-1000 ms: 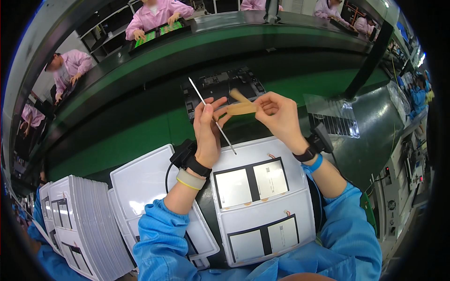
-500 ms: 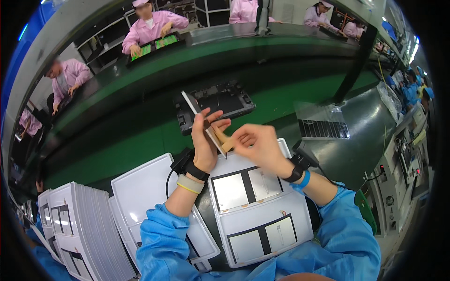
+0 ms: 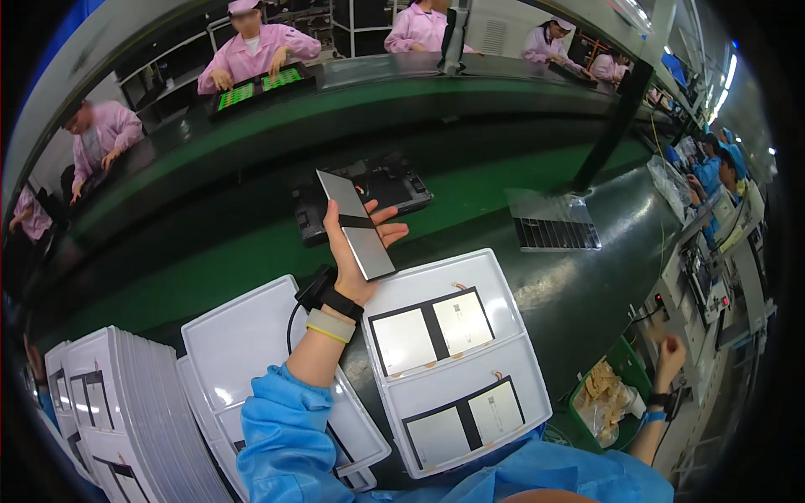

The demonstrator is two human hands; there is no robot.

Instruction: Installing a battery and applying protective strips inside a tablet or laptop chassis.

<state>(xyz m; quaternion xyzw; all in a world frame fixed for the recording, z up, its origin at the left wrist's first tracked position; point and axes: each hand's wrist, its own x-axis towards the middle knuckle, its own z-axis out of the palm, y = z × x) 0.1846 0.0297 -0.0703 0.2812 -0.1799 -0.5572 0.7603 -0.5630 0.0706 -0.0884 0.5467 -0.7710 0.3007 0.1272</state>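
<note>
My left hand (image 3: pixel 350 251) holds a flat battery pack (image 3: pixel 366 246), silver with a black band across its middle, tilted upright between thumb and palm. Behind it, an open dark device housing (image 3: pixel 394 191) lies on the green belt. Far to the right, my right hand (image 3: pixel 669 360) is raised beside a green bin (image 3: pixel 579 411), its fingers closed. A blurred tan strip (image 3: pixel 656 327) shows at its fingertips. Nearer me, a white tray (image 3: pixel 511 335) holds similar battery packs (image 3: pixel 464 327) in two compartments.
Left of my arm lie another white tray (image 3: pixel 243 335) and a tall stack of trays (image 3: pixel 159 402). Crumpled tan liners (image 3: pixel 602 390) fill the bin. A clear sheet with black strips (image 3: pixel 558 233) lies on the bench. Co-workers in pink (image 3: pixel 260 50) work across the belt.
My right hand has left the battery pack and swung right to the bin with the tan strip pulled from it. The left hand has turned the pack's silver face toward me.
</note>
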